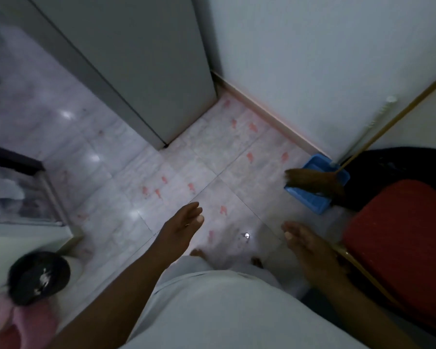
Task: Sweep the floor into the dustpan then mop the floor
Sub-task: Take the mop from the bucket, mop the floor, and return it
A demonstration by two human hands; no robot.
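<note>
Leaning at frame right, the brown-bristled wooden broom (pixel 312 181) is sitting, seemingly parked, in the blue plastic dustpan (pixel 310 199), leaving the left hand (pixel 184 227) and right hand (pixel 305 245) empty, fingers straight.

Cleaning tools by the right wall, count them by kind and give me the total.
Broom: 1
Dustpan: 1
Total: 2

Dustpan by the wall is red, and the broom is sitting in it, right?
Not quite. The head view shows the dustpan is blue, not red. The broom does sit in it, as you said.
</note>
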